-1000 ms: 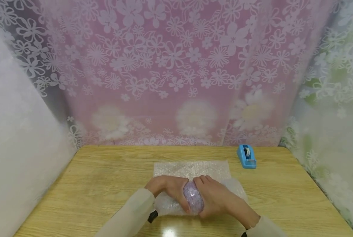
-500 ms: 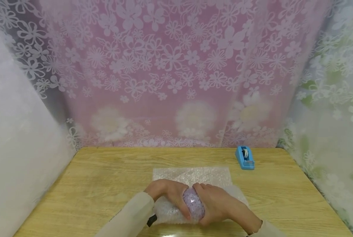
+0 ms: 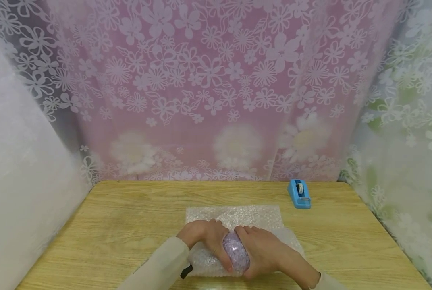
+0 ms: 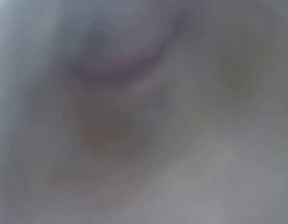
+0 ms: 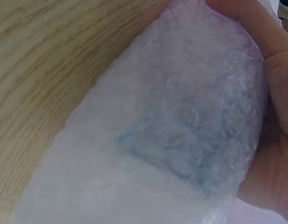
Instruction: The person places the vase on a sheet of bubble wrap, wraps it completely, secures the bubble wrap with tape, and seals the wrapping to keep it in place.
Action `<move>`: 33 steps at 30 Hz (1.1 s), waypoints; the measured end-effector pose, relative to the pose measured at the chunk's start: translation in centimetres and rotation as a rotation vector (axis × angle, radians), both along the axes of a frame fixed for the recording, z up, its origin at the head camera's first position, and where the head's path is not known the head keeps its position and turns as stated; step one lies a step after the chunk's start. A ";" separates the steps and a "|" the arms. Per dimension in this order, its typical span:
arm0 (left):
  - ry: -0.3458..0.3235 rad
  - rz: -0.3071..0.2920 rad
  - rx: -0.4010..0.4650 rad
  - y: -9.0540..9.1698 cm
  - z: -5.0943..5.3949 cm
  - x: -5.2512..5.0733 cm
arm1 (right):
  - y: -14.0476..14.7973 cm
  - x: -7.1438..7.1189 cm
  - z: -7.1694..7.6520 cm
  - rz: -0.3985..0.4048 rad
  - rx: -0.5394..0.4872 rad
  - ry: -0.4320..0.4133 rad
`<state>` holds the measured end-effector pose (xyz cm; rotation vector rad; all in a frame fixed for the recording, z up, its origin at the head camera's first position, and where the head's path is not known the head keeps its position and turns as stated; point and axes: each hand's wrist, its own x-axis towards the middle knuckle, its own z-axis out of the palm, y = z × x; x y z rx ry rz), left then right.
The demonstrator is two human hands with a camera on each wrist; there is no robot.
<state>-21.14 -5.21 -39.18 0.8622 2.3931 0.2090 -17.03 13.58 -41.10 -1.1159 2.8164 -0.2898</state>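
Bubble-wrapped bundle (image 3: 236, 253): rounded, purple-tinged, at the near middle of the desk (image 3: 129, 225), between the two hands.
Left hand (image 3: 208, 240): clamped on the bundle from its left, thumb along the near side.
Right hand (image 3: 264, 250): gripping it from the right, the fingers (image 3: 250, 229) clamped over its far part, almost meeting the other hand there.
Bubble wrap (image 3: 234, 215): clear, spreading past the hands on the far side and out to left and right.
Bluish mark (image 5: 174, 149): hazy under the bubbles in the right wrist view, too blurred to read.
Left sleeve (image 3: 165, 262): pale, with a short dark line like lettering, too small for me to make out.
Tape dispenser (image 3: 299, 194): blue, far right of the desk, holding a white roll, well apart from the hands.
Curtain (image 3: 208, 72): pink, white-flowered, across the far side.
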 end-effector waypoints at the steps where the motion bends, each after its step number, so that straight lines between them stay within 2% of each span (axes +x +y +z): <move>1: 0.036 -0.006 -0.022 0.0 0.0 0.0 | 0.0 0.0 0.0 -0.002 0.006 -0.001; 3: 0.073 -0.019 -0.038 -0.1 -0.1 0.0 | -0.1 0.0 0.1 -0.005 0.015 0.001; 4: 0.066 -0.019 -0.027 -0.1 -0.1 0.0 | -0.2 0.0 0.1 -0.005 0.016 0.004; 12: -0.114 -0.025 0.196 -0.9 -0.7 -0.1 | -0.3 0.2 0.4 -0.010 0.023 0.010; 16: -0.113 0.026 0.226 -1.3 -0.9 0.1 | -0.5 0.2 0.4 -0.013 0.030 0.004; 18: -0.078 0.059 0.220 -1.5 -1.1 0.2 | -0.5 0.2 0.4 -0.009 0.035 0.005; 21: -0.010 0.067 0.224 -1.8 -1.5 0.2 | -0.6 0.1 0.4 -0.002 0.039 0.007; 23: 0.048 0.043 0.246 -1.9 -1.8 0.1 | -0.6 0.1 0.5 0.003 0.038 0.011; 27: 0.219 -0.023 0.271 -2.2 -2.1 0.3 | -0.6 0.0 0.5 0.016 0.031 0.010; 33: 0.475 -0.103 0.285 -2.5 -1.9 1.3 | -0.4 -0.1 0.5 0.027 0.017 -0.006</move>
